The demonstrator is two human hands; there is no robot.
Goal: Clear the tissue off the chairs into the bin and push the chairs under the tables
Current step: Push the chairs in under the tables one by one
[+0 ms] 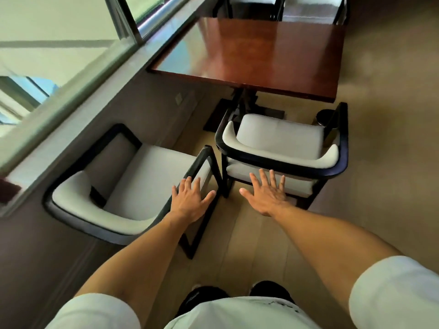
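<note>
Two white-cushioned chairs with black frames stand in front of a red-brown table (pixel 273 55). The left chair (pixel 142 176) is turned sideways, pulled out from the table beside the wall. The right chair (pixel 280 138) faces the table, its seat just short of the table edge. My left hand (pixel 190 198) is spread flat, over the left chair's near armrest. My right hand (pixel 266 193) is spread open, near the back of the right chair. No tissue shows on either seat. A small dark bin (pixel 325 117) stands behind the right chair's far armrest, partly hidden.
A window ledge and grey wall (pixel 99 119) run along the left. Two more chairs (pixel 280 8) stand at the table's far side. Beige floor (pixel 384 138) spreads to the right. The table's dark pedestal base (pixel 242 110) sits under it.
</note>
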